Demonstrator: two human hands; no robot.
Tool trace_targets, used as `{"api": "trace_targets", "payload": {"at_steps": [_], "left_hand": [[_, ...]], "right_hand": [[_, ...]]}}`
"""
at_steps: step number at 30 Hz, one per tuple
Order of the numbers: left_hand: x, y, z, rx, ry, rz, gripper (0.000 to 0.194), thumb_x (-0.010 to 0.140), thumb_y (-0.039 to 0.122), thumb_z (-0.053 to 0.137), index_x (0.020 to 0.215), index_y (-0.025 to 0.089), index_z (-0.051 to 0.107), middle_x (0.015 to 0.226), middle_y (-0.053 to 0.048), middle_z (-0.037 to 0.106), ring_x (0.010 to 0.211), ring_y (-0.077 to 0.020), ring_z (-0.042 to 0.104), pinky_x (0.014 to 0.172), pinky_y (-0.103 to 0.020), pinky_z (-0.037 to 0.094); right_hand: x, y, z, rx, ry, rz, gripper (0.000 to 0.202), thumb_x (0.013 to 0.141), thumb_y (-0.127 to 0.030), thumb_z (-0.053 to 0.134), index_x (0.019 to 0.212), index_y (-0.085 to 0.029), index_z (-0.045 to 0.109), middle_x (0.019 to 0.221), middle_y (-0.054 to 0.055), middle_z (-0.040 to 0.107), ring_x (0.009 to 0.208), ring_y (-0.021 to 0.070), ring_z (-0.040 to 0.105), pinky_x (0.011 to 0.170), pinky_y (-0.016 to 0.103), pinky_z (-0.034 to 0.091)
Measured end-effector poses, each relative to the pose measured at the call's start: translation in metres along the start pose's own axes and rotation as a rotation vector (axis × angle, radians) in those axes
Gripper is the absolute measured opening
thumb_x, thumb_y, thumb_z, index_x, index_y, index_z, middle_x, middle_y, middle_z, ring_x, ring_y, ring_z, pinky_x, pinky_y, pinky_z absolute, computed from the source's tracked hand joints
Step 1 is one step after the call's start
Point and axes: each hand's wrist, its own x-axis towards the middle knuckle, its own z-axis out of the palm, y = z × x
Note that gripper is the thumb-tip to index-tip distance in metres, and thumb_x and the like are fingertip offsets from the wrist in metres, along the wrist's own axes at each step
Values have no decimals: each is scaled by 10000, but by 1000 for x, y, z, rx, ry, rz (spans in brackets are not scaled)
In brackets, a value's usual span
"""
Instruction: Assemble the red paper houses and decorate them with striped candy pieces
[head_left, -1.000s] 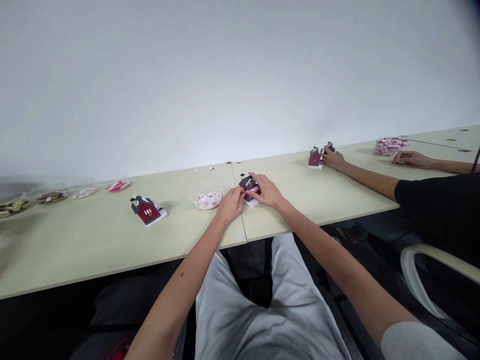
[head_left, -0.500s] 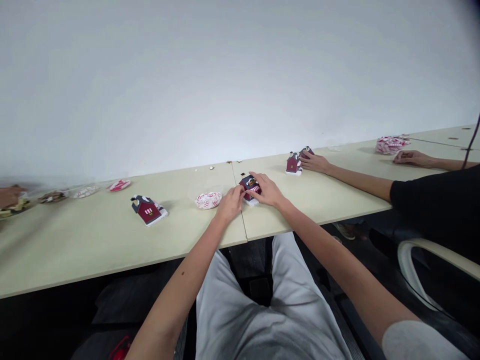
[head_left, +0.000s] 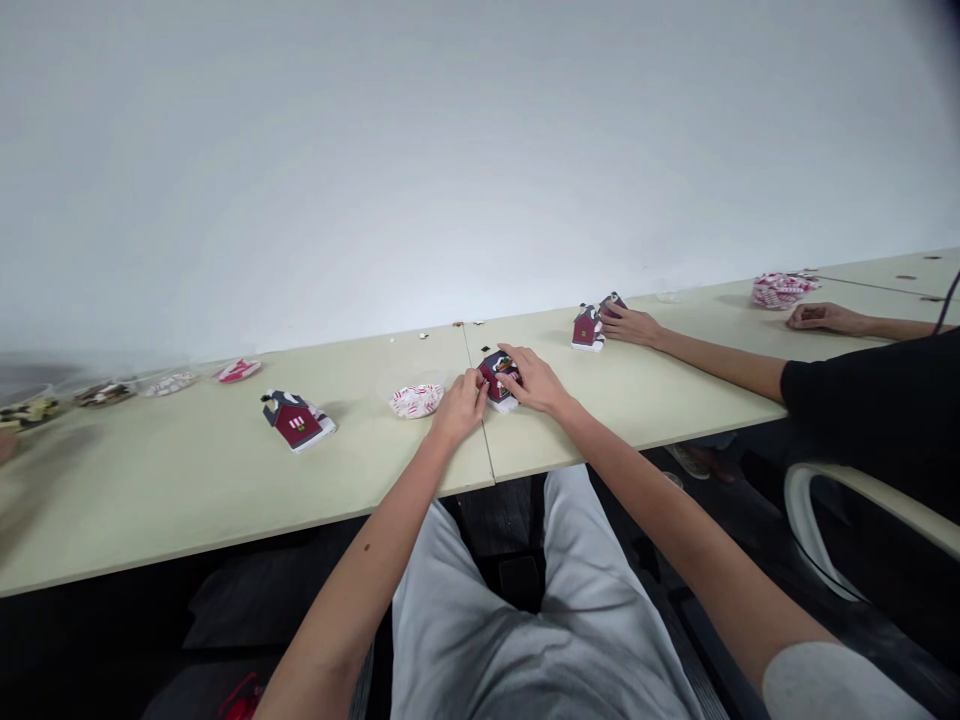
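A small dark red house with a dark roof and white base (head_left: 495,372) stands on the table by the seam, between my two hands. My left hand (head_left: 463,403) has its fingers drawn together at the house's left side; whether a small piece is between them is too small to tell. From the right, my right hand (head_left: 534,382) wraps round the house, fingers over its top and thumb at the front. Just left of my left hand lies a clear bag of red-and-white striped pieces (head_left: 417,400).
Another red house (head_left: 298,422) stands to the left on the table (head_left: 187,480). Further left are bags of small parts (head_left: 171,384) and a red-and-white bag (head_left: 238,371). At right, a person's hand (head_left: 631,325) touches a house beside another house (head_left: 587,328).
My right thumb has shifted slightly on the house, and my left fingers have moved a little at its side. At the far left edge, a person's hand has moved mostly out of view.
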Motion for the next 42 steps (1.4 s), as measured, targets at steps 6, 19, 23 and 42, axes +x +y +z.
{"api": "trace_targets", "payload": {"at_steps": [6,19,23,42], "left_hand": [[1,-1,1,-1,6,-1,169,1022,350,362,1064,220,461,1003,-88,629,961,-238,614,845,-382,506],[1,0,0,20,-15,-1,185,1022,353,358,1084,220,471,1002,-94,628,956,-244,623,814,-379,513],[2,-3,1,-4,-18,-15,183,1019,363,378,1091,224,473,1001,-89,626,939,-240,621,805,-370,507],[8,12,-19,-338,-138,182,880,830,407,737,1555,263,259,1572,-127,358,1493,-276,308,1256,-480,281]], "right_hand": [[0,-1,-1,-12,-8,-1,625,1017,-558,384,1514,-180,365,1284,148,592,1165,300,538,1005,444,460],[0,-4,0,-15,-7,-27,624,1017,-554,383,1516,-180,360,1279,153,597,1168,304,541,1012,454,461],[-1,-5,-1,-17,-10,-32,631,1014,-556,391,1513,-169,368,1292,158,597,1173,307,544,1016,455,458],[-3,-48,-4,775,-116,230,789,981,-728,275,1600,-240,275,1626,22,322,1503,263,307,1261,406,184]]}}
